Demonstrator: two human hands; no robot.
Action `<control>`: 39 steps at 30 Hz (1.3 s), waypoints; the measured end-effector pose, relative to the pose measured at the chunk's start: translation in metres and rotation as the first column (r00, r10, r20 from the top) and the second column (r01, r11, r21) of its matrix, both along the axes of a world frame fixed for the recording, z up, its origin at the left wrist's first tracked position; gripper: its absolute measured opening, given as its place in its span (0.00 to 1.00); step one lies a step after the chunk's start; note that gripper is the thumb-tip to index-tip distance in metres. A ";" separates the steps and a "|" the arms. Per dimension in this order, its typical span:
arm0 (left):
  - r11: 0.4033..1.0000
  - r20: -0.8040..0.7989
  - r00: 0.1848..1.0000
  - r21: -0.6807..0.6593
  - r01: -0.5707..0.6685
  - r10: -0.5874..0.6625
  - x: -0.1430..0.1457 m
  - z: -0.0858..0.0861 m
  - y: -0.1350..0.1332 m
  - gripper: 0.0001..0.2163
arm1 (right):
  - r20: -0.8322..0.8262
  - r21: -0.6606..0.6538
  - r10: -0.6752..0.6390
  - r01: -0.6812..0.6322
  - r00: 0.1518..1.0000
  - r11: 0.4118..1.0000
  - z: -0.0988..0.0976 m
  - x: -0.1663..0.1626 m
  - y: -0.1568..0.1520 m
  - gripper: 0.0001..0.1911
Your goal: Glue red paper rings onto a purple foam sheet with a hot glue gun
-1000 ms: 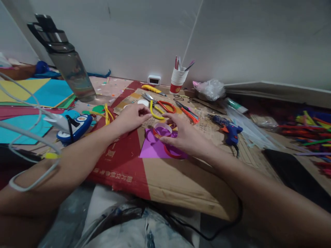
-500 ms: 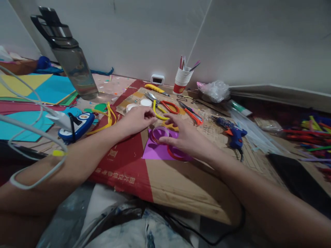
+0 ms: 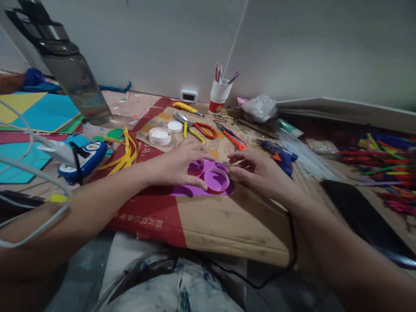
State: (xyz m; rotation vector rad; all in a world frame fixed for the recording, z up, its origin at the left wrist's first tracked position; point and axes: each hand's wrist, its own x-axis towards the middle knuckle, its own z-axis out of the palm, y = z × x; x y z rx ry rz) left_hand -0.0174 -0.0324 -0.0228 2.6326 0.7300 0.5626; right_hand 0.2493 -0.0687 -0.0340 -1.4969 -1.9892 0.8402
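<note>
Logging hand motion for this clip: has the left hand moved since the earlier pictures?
Yes. Judged against the paper cups, the left hand has shifted rightward and lower in view, now over the purple sheet.

Water bottle (image 3: pixel 72 78), left of a small white display (image 3: pixel 189 96).

Dim greyish light; dark shadow across cardboard (image 3: pixel 221 225); bottle (image 3: pixel 76 82) slanted near wide-angle edge; far-right strips (image 3: pixel 386 167) soft.

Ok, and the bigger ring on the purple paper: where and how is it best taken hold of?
For the bigger ring, I would pinch the thin wall on its right, the right grip coming from above: its opening faces up, so the wall can likely be straddled, and the left grip crowds its left.
</note>
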 end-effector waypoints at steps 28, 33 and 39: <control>0.991 -0.224 0.966 -0.001 -0.134 0.130 0.017 -0.006 -0.005 0.29 | 0.033 0.012 0.167 -0.168 0.985 0.986 0.005 0.003 0.002 0.32; 0.986 -0.224 0.963 -0.039 -0.163 0.151 0.005 0.000 0.002 0.38 | 0.142 0.114 0.245 -0.262 0.959 0.958 0.004 -0.001 -0.005 0.45; 0.971 -0.344 0.928 -0.137 -0.197 0.140 -0.013 0.003 0.012 0.49 | 0.119 0.084 0.235 -0.245 0.965 0.966 0.006 0.002 -0.004 0.47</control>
